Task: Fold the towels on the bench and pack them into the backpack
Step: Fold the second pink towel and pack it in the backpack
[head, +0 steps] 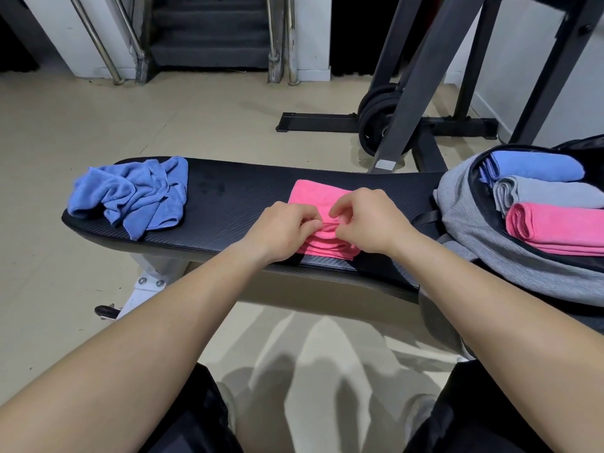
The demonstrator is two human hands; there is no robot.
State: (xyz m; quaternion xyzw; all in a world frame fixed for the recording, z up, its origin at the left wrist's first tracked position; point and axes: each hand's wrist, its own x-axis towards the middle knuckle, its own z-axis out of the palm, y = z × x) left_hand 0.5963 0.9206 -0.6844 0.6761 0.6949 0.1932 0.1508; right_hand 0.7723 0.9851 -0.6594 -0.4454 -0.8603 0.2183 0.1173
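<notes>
currently the pink towel (318, 204) lies on the bench (235, 197), a bit right of the bench's middle. it's partly folded: the far part is flat and the near part is bunched into layered folds at the bench's front edge. both hands work on that near part. the l hand (284, 228) has its fingers curled, w/ thumb + fingertips pinching a fold of the pink cloth. the r hand (369, 220) is just beside it, fingers bent in too, pinching the same bunched fold from the other side. the two hands nearly touch over the towel. both forearms are bare and reach in from the bench's near side.

on the bench's left end sits a crumpled blue towel (137, 194), unfolded, w/ one corner at the front edge. it's well apart from the pink towel, w/ bare black pad between them. on the bench's right end a grey backpack (464, 217) lies open, main compartment facing up. inside are 3 towels side by side: a rolled blue towel (536, 166) farthest from the bench's front edge, a grey towel (549, 192) in the middle and a rolled pink towel (555, 227) nearest.

behind the bench's right half stands a dark rack frame (421, 76) w/ black weight plates (376, 122) at its foot. further back, behind the bench's left half, are stairs (209, 31) w/ metal handrails. pale floor (98, 119) runs under + around the bench.
</notes>
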